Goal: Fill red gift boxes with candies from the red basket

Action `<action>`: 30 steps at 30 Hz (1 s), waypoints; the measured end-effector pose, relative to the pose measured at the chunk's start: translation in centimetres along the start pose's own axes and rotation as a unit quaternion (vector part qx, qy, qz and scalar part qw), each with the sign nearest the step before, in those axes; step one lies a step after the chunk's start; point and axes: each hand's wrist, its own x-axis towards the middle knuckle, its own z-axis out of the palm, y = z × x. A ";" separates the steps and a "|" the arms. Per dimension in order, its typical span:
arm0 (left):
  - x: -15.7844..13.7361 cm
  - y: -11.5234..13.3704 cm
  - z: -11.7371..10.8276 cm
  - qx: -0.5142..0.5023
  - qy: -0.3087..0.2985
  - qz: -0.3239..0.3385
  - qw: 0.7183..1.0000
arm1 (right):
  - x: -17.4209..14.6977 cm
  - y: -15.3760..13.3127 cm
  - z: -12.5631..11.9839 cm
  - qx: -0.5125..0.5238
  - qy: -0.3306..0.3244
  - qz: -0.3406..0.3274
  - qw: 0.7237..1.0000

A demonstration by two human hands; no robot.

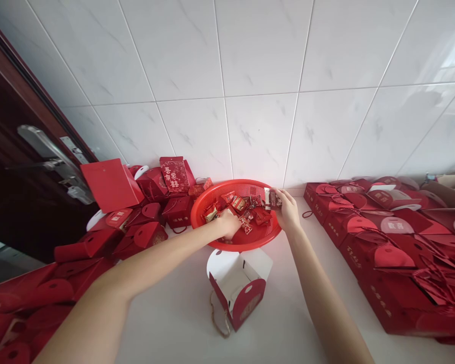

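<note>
A red plastic basket [197, 230] holds several small wrapped candies [261, 216]. My left hand [229, 225] is down inside it among the candies, its fingers curled; whatever they grip is hidden. At the basket's right rim, my right hand [288, 208] is closed on a brown-and-white snack packet [273, 199]. Below the basket, between my forearms, stands a gift box [246, 303] with its top open, red outside and white inside. A loop of twisted cord hangs from its left side.
Many red gift boxes [146, 225] crowd the left side, beside a dark door [15, 167] with a metal handle. Rows of closed red boxes [382, 253] with cords fill the right. A white tiled wall [261, 136] rises behind the basket.
</note>
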 end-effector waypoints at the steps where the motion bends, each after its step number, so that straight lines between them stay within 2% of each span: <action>1: -0.2 -0.1 -0.2 0.006 0.008 -0.004 1.000 | 0.0 0.0 0.0 -0.003 -0.003 0.000 1.000; 7: -1.5 -1.6 -1.5 -0.015 0.037 -0.033 0.999 | 0.1 0.0 0.0 -0.007 0.000 -0.001 1.000; 13: -2.0 -6.9 -2.4 -0.074 0.033 -0.090 0.993 | -0.1 -0.2 0.2 -0.002 0.006 0.004 1.000; 17: -2.2 -9.5 -1.4 -0.140 0.029 -0.067 0.987 | -0.2 -0.3 0.2 -0.003 0.005 0.005 1.000; 24: -1.8 -9.9 0.5 -0.144 0.130 -0.043 0.980 | 0.0 0.1 -0.1 -0.014 -0.001 -0.005 1.000; 27: -1.3 -10.0 1.1 -0.148 0.174 -0.061 0.972 | 0.0 0.1 -0.1 -0.019 -0.004 -0.012 1.000; 30: -0.7 -10.4 1.6 -0.170 0.190 -0.076 0.964 | -0.1 0.0 0.0 -0.017 -0.005 -0.008 1.000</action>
